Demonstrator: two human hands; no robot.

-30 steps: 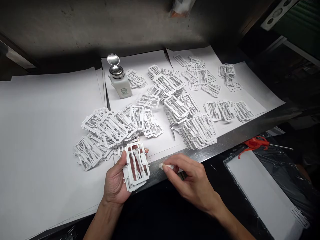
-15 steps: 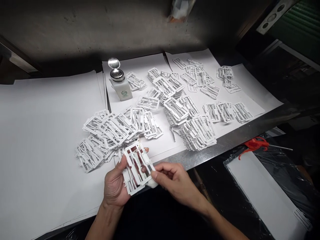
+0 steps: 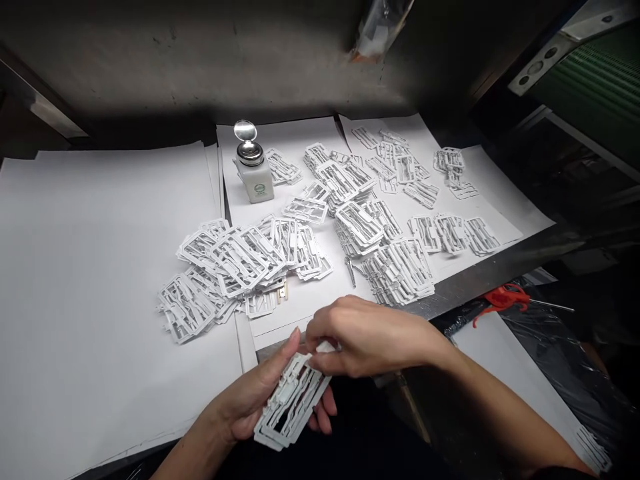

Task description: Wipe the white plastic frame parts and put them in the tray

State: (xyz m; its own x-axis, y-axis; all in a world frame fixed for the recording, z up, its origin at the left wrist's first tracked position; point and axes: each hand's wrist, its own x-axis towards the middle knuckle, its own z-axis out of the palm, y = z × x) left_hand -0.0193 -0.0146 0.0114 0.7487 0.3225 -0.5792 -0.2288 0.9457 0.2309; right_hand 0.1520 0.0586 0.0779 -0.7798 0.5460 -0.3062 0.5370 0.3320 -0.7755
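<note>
My left hand (image 3: 265,393) grips a few white plastic frames (image 3: 293,407) with slots and thin parts inside, tilted toward me just past the table's front edge. Its fingers wrap underneath. My right hand (image 3: 367,337) bends over their far end, thumb and fingers pinched around a small soft white wad (image 3: 327,347), mostly hidden by the fingers. Just beyond my hands a heap of similar frames (image 3: 240,260) lies on white paper. Neat stacks (image 3: 400,270) of them stand to its right, with a small metal tool (image 3: 351,272) alongside.
A white pump bottle (image 3: 257,183) with its metal lid raised stands behind the heap. More frames (image 3: 423,193) are scattered at the back right. A red air blow gun (image 3: 505,298) rests beyond the right table edge, near a white board (image 3: 520,373) and black plastic.
The held frames have turned and come nearer to me. My right hand has moved from their right lower edge up over their far end. The view has shifted slightly.
</note>
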